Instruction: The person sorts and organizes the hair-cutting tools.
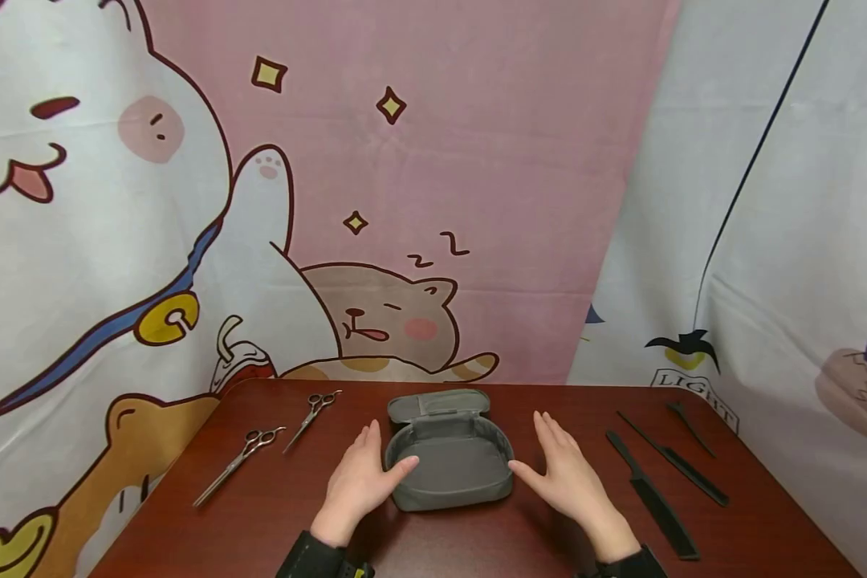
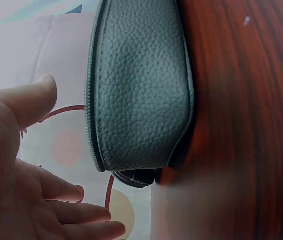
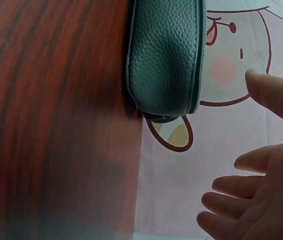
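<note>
A grey zippered case [image 1: 451,466] with pebbled sides lies on the table, its lid [image 1: 439,404] folded back and its inside bare. My left hand [image 1: 361,474] is held at the case's left side, fingers straight and thumb spread towards the rim. On the opposite side my right hand [image 1: 567,478] mirrors it, fingers extended and thumb near the rim. Both wrist views show a gap between each hand and the leathery side wall [image 2: 141,90]; neither hand holds anything.
Two pairs of scissors, one larger [image 1: 238,466] and one smaller [image 1: 313,419], lie left on the brown table [image 1: 448,546]. At right are a wide black comb [image 1: 657,506], a thin-tailed comb [image 1: 682,466] and a small dark tool [image 1: 691,428]. A printed cloth [image 1: 513,201] hangs behind.
</note>
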`<action>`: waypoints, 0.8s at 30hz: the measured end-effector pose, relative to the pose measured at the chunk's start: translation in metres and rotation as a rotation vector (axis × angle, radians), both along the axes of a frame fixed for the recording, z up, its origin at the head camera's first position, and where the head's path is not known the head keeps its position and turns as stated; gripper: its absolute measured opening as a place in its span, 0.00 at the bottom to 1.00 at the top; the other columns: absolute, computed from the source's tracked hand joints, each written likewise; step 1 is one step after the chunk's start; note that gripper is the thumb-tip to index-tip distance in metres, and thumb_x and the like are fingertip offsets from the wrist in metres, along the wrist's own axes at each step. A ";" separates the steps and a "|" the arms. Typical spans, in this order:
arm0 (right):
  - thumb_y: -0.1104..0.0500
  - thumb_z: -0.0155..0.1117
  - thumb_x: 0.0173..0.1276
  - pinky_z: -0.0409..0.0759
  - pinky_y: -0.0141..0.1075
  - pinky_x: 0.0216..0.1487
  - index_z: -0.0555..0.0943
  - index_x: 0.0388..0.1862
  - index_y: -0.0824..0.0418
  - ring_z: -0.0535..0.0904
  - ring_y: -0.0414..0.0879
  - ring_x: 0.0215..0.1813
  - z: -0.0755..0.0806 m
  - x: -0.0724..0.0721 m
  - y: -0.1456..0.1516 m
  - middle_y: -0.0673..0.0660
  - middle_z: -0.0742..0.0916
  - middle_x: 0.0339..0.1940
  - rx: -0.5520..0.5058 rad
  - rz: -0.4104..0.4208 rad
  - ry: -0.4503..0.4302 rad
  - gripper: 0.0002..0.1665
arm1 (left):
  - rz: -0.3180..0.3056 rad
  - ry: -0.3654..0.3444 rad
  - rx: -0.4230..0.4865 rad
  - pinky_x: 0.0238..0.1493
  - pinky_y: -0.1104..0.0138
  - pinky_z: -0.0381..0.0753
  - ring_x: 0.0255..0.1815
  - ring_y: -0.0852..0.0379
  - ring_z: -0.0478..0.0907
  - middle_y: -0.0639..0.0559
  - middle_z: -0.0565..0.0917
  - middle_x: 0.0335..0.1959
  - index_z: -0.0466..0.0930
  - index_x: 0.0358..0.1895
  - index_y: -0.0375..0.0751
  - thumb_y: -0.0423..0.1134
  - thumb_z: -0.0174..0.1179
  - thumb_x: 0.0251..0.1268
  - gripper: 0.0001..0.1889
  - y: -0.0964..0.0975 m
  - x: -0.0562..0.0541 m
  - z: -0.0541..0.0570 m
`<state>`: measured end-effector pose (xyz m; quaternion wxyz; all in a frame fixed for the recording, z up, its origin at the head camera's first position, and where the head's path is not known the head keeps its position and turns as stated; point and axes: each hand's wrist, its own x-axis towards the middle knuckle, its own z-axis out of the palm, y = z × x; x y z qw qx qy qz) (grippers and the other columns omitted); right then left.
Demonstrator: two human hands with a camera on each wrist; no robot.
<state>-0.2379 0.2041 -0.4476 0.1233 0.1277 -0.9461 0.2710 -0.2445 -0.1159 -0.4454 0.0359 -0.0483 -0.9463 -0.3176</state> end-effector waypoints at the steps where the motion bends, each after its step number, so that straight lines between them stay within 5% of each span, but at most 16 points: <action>1: 0.43 0.68 0.66 0.61 0.67 0.64 0.58 0.76 0.72 0.59 0.71 0.72 0.001 -0.001 -0.001 0.75 0.64 0.73 -0.005 0.007 -0.012 0.52 | -0.003 -0.002 0.002 0.63 0.40 0.65 0.70 0.31 0.62 0.26 0.63 0.70 0.55 0.73 0.23 0.67 0.61 0.60 0.54 0.000 0.000 0.000; 14: 0.52 0.68 0.67 0.70 0.60 0.60 0.68 0.68 0.75 0.72 0.68 0.64 -0.002 -0.008 -0.012 0.73 0.77 0.62 -0.041 0.002 -0.103 0.40 | 0.023 0.015 -0.014 0.50 0.45 0.77 0.54 0.34 0.78 0.28 0.78 0.56 0.71 0.62 0.21 0.52 0.65 0.64 0.37 0.007 -0.004 0.002; 20: 0.55 0.67 0.68 0.74 0.57 0.56 0.74 0.62 0.76 0.79 0.63 0.56 -0.007 -0.011 -0.014 0.68 0.83 0.54 -0.092 0.014 -0.128 0.32 | 0.009 0.069 -0.003 0.28 0.56 0.76 0.28 0.48 0.79 0.44 0.81 0.30 0.81 0.43 0.31 0.46 0.66 0.64 0.18 0.007 -0.005 -0.001; 24: 0.55 0.64 0.71 0.77 0.54 0.53 0.76 0.60 0.75 0.82 0.60 0.52 -0.009 -0.014 -0.017 0.66 0.85 0.52 -0.109 0.019 -0.158 0.28 | 0.000 0.083 0.018 0.25 0.59 0.73 0.23 0.54 0.75 0.49 0.78 0.25 0.81 0.35 0.34 0.43 0.66 0.63 0.13 0.006 -0.005 -0.002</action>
